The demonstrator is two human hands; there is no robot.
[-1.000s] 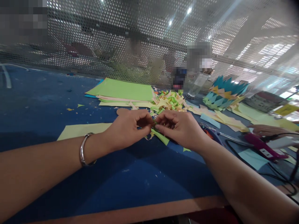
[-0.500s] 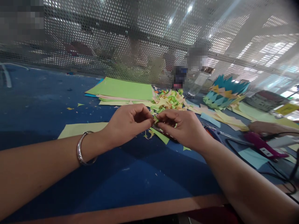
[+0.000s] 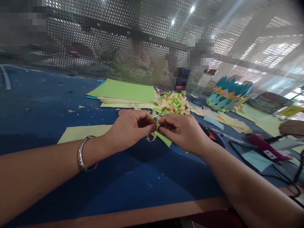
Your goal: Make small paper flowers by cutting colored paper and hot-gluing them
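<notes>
My left hand (image 3: 130, 130) and my right hand (image 3: 184, 131) meet over the blue table, thumbs and forefingers pinched together. Between the fingertips is a small green paper piece (image 3: 157, 124), mostly covered by the fingers. Just below them lies a green paper strip (image 3: 164, 139), with a few yellowish scraps (image 3: 151, 137) beside it. Right behind my hands rises a heap of cut paper scraps (image 3: 174, 103) in green, yellow and peach. A pale yellow sheet (image 3: 83, 133) lies partly under my left forearm.
Stacked coloured sheets (image 3: 125, 90) lie at the back. To the right are a blue-and-yellow paper crown (image 3: 229, 93), a glass jar (image 3: 200, 85), a purple glue gun (image 3: 268, 148) with black cables, and a blue tape roll (image 3: 217, 139). Another person's hand (image 3: 291, 128) is at the right edge.
Both my hands have shifted slightly down, still pinching the green paper. At the right, the other person's hand has drawn back from the glue gun, rightward.
</notes>
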